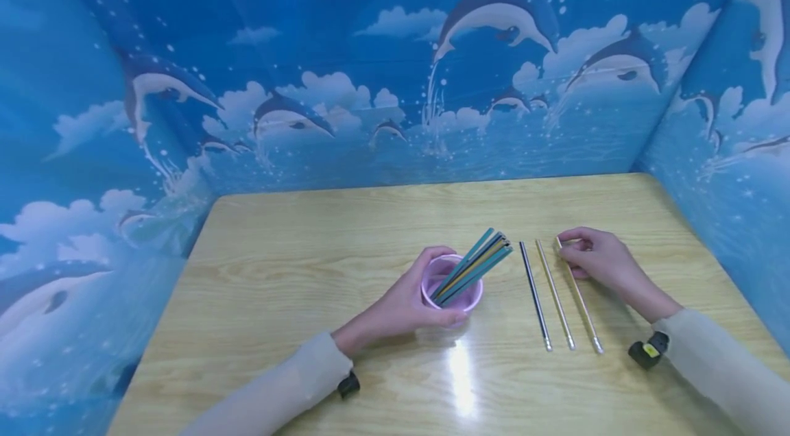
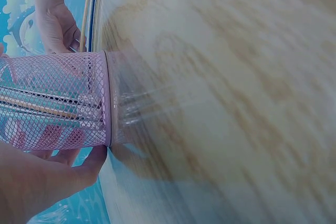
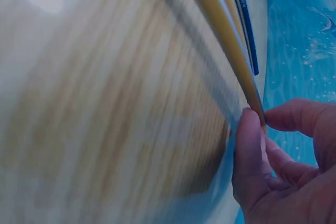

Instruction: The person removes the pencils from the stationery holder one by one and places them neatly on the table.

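Observation:
A pink mesh pencil cup [image 1: 453, 304] stands on the table, and my left hand [image 1: 404, 299] grips it with the fingers round the far side and the thumb at the near side. Several pencils [image 1: 475, 266] in green, yellow and dark colours lean to the right inside it. Thumb and fingers of my right hand [image 1: 601, 259] pinch the far end of a gold pencil [image 3: 223, 24], the rightmost of three in a row. Left of it lie another gold pencil [image 1: 555, 295] and a dark blue pencil [image 1: 534, 295], their eraser ends towards me.
The wood-grain table [image 1: 296, 244] has rounded far corners. Blue dolphin-print cloth [image 1: 345, 45] rises behind it and along both sides. A bright light reflection [image 1: 460, 378] shows on the tabletop in front of the cup.

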A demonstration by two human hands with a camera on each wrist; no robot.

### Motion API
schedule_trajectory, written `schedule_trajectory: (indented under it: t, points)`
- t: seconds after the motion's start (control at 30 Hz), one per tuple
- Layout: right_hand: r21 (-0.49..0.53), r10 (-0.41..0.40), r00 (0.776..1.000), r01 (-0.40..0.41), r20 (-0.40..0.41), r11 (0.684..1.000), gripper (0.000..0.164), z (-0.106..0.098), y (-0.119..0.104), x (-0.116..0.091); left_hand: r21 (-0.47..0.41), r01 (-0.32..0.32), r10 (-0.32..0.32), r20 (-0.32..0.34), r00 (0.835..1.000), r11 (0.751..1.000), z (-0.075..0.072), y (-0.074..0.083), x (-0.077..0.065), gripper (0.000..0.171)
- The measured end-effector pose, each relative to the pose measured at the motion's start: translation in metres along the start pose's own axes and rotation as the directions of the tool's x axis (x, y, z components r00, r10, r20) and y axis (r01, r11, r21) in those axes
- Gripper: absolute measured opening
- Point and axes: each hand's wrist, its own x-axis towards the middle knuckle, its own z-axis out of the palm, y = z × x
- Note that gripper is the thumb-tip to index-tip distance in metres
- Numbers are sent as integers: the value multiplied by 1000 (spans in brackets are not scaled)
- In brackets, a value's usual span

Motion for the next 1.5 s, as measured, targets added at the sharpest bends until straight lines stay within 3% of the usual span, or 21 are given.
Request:
schedule_trajectory:
  t: [0.17, 0.4, 0.77, 0.93, 1.3, 1.5]
  points:
    - [-89, 1, 1000, 1, 17, 996, 47, 3, -3, 5, -2, -4, 4, -2, 1000, 1000, 1, 0, 0, 93]
    - [-231, -57, 998, 56, 1, 971, 44, 3, -1, 11, 8, -5, 5, -5, 1000, 1000, 1, 2, 0, 92]
    - [-256, -51, 999, 48, -6, 965, 46, 2, -1, 10, 5, -9, 9, -6, 1000, 1000, 1, 3, 1, 91]
    - [-274, -61, 997, 44, -54, 961, 46, 0, -2, 2, -7, -12, 12, 1, 1000, 1000, 1, 2, 1, 91]
    - [-117, -122, 974, 101, -191, 988, 38, 8, -21, -30, 7, -15, 15, -1, 1000, 1000, 0, 0, 0, 92]
    - [55, -117, 973, 130, -201, 990, 37, 17, -40, -51, 6, -5, 5, -4, 1000, 1000, 0, 0, 1, 93]
